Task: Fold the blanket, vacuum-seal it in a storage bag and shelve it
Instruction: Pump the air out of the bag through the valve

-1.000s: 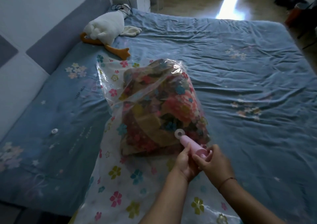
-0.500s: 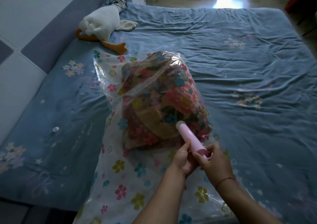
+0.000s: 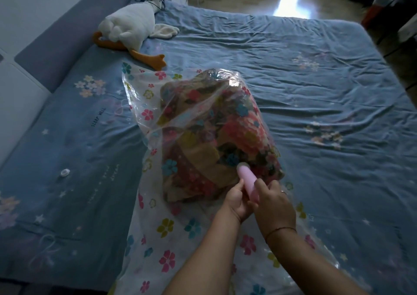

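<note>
A folded flowered blanket (image 3: 216, 136) lies inside a clear storage bag (image 3: 144, 96) printed with coloured flowers, on the blue bed. A small pink tube-shaped pump (image 3: 248, 179) stands tilted with its white tip against the bag's near side. My left hand (image 3: 237, 201) grips the pump's lower end from the left. My right hand (image 3: 274, 201) wraps around it from the right, thumb on the tube. The bag's flat, unfilled part stretches toward me under my forearms.
A white plush goose (image 3: 128, 27) with orange feet lies at the bed's far left, by the padded headboard (image 3: 56, 37). A small round white cap (image 3: 65, 172) rests on the sheet (image 3: 316, 118) at the left. Floor and furniture lie beyond the bed's far edge.
The pump's tip has shifted slightly up along the bag, and both hands keep hold of it. The view has tilted down a little.
</note>
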{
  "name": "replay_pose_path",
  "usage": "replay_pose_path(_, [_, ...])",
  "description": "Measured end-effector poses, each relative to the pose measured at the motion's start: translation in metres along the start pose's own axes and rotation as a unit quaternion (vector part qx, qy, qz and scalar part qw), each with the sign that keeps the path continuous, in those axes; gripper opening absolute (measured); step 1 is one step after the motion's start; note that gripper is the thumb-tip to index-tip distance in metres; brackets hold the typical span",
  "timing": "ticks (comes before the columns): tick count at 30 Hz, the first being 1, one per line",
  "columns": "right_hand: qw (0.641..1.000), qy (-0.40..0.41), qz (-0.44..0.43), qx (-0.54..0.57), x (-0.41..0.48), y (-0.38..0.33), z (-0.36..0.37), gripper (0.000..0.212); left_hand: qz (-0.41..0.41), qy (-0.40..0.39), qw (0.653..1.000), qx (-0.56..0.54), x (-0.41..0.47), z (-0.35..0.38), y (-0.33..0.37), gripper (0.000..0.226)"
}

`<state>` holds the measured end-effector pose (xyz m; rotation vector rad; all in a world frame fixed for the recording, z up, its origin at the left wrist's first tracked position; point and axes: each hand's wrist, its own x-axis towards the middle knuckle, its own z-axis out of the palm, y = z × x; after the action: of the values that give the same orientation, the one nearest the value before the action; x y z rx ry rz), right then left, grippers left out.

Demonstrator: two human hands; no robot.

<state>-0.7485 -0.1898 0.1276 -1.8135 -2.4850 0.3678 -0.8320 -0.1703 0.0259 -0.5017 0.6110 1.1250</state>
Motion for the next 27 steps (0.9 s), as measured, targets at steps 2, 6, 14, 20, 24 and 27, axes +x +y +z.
replay_pose_path(2, [1.0,0.0,0.014,0.0,-0.003,-0.006,0.009,0.044,-0.001,0.012,1.0,0.019,-0.001,-0.005,0.003,0.06])
replay_pose_path(6, [0.997,0.0,0.067,0.039,-0.011,-0.006,0.022,0.05,-0.01,0.027,0.998,0.05,-0.006,-0.01,0.011,0.054])
replay_pose_path(14, [0.888,0.016,0.28,0.366,-0.003,-0.009,0.031,0.03,-0.042,0.029,0.997,0.065,0.006,-0.01,0.025,0.054])
replay_pose_path(20, [0.445,-0.031,0.452,0.772,0.002,-0.01,0.026,0.028,-0.05,0.027,0.995,0.081,0.006,-0.007,0.022,0.055])
replay_pose_path(24, [0.378,-0.115,0.47,0.789,0.003,-0.005,0.027,0.056,-0.064,0.047,0.99,0.115,0.007,-0.006,0.023,0.057])
replay_pose_path(27, [0.553,-0.164,0.471,0.667,0.01,-0.008,0.017,0.061,-0.07,0.084,0.983,0.149,0.0,0.005,0.024,0.065])
